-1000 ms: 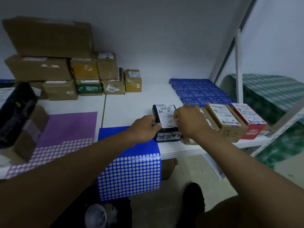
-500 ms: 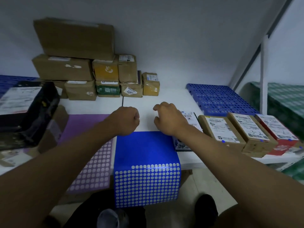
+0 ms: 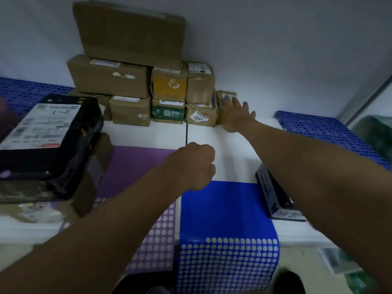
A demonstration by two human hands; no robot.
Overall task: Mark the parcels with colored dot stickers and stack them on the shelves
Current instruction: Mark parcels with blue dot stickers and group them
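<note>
**Reaching for the small brown parcel**

While the stacked parcels (image 3: pixel 129 77) sit against the back wall, the blue sticker sheet (image 3: pixel 227 213) hangs over the shelf's (image 3: pixel 220 141) edge; the right hand (image 3: pixel 235 116), fingers spread, touches the small brown parcel (image 3: pixel 226 96); the left hand (image 3: pixel 195 166) is fisted, empty.

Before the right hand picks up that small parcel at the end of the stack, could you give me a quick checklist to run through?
1. Right hand reaches the small brown parcel: ok, fingers spread at it.
2. Grip closed on it: not ok, fingers straight.
3. Left hand free to help: ok, fisted, nothing seen in it.
4. Blue sticker sheet within reach: ok, at the shelf's front edge.
5. Parcel free of its neighbours: cannot tell, the hand covers it.
</note>
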